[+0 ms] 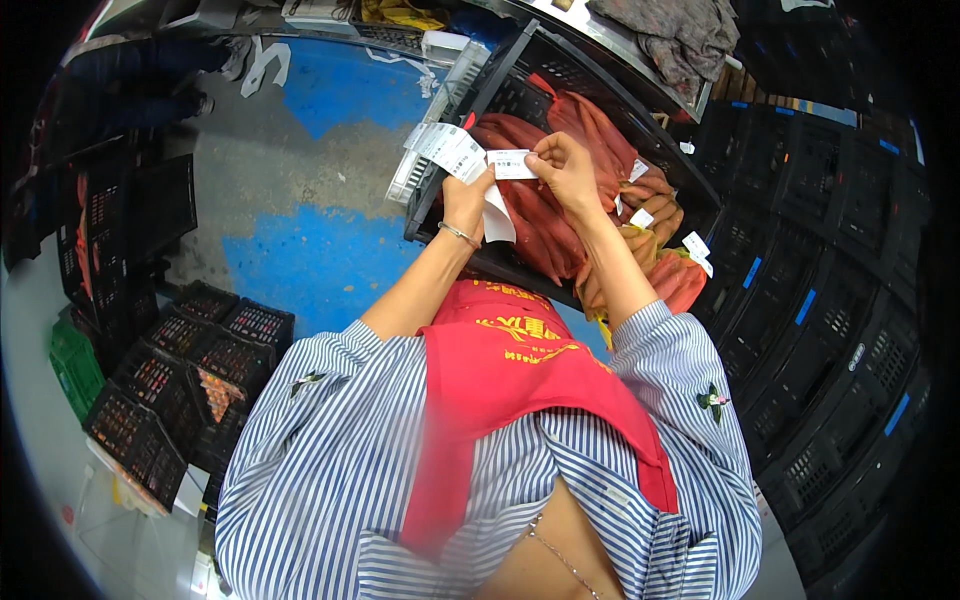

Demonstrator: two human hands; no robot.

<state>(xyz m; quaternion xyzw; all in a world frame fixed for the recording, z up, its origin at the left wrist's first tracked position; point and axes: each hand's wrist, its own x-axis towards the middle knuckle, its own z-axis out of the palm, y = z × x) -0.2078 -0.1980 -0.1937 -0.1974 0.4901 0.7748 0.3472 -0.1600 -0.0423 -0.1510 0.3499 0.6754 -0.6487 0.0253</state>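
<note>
My left hand (465, 207) grips a strip of white printed labels (447, 147), whose backing paper (497, 217) hangs below the fingers. A single white label (511, 164) lies between both hands, pinched at its right end by the fingers of my right hand (568, 172). Under my hands a black plastic crate (622, 88) stands tilted, filled with red mesh bags (545, 228) of long root vegetables. Toward its right side are yellow-netted bags (662, 212) of similar produce, several bearing white labels.
Stacked black crates (800, 220) rise along the right. More black crates (215, 345) stand at the left, beside a green crate (75, 368). Blue-painted floor (310, 265) shows left of the crate. A crumpled dark cloth (675, 35) lies at the back.
</note>
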